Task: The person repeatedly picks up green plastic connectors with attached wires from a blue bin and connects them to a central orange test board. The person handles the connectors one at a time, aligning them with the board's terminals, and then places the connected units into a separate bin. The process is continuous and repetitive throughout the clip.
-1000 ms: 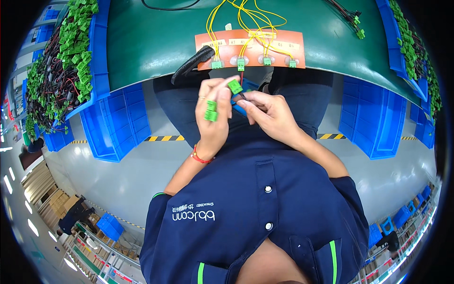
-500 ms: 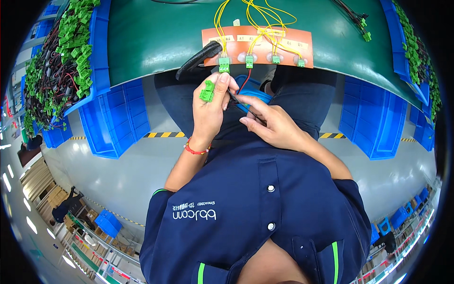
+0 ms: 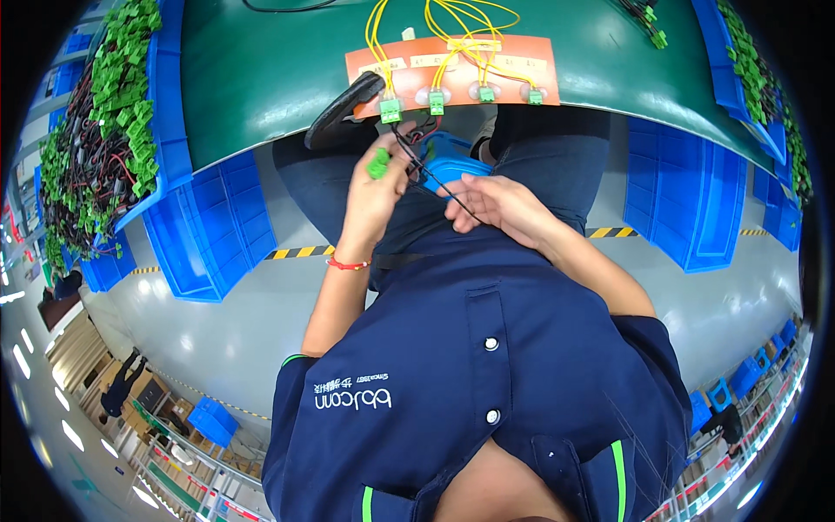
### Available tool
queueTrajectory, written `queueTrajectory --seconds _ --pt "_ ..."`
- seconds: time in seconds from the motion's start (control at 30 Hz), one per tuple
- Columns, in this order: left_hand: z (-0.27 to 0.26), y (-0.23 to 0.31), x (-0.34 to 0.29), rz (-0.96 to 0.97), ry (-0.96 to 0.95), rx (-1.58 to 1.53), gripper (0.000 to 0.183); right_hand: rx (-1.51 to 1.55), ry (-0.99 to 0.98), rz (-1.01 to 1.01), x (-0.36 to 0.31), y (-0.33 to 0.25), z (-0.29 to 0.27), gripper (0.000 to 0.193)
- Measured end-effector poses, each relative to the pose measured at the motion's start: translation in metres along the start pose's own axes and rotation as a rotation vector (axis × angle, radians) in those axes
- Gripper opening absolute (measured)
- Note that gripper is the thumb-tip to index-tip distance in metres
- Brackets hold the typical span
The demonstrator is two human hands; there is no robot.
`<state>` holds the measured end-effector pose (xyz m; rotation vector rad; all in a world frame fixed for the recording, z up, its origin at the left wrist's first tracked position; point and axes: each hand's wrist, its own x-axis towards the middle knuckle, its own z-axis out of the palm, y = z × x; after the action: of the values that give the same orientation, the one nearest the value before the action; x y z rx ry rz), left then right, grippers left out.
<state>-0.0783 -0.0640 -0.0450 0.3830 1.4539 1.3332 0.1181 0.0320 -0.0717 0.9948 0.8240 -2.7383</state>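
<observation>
My left hand [image 3: 374,196] is closed, with a bright green plug connector [image 3: 378,163] held between its fingers. A thin black cable [image 3: 435,180] runs from the left fingertips down to my right hand [image 3: 504,210]. The right fingers are loosely spread, and the cable passes across them without a firm grip. Just above the left fingers sits a green terminal connector [image 3: 390,110] at the edge of an orange board [image 3: 539,74]. A second green connector [image 3: 436,103] beside it has a red and black lead hanging below. Yellow wires [image 3: 470,26] rise from the board's connectors.
A black handle-shaped object [image 3: 339,113] lies at the board's left end on the green table [image 3: 261,83]. Blue bins piled with green-ended cables [image 3: 113,122] flank the table. Empty-looking blue crates [image 3: 209,226] stand below. More wired connectors [image 3: 652,30] lie at the far right.
The right fingers have loosened and spread from their pinch on the cable. My left hand has shifted slightly down and left from the board connector. The whole view has shifted a little.
</observation>
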Motion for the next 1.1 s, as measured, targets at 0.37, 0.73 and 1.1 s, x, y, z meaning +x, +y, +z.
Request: queueTrajectory --seconds 0.37,0.73,1.1 --pt "0.005 -0.008 -0.011 -0.262 -0.388 -0.058 0.029 0.291 0.287 -0.523 0.004 -0.01 -0.032 0.035" --pt "-0.004 0.002 -0.027 -0.182 -0.179 0.087 0.027 -0.322 0.271 -0.762 -0.016 -0.04 0.034 0.031" --pt "-0.014 0.004 -0.042 -0.077 -0.243 0.502 0.026 -0.25 0.318 -0.802 -0.01 -0.051 0.038 0.033"
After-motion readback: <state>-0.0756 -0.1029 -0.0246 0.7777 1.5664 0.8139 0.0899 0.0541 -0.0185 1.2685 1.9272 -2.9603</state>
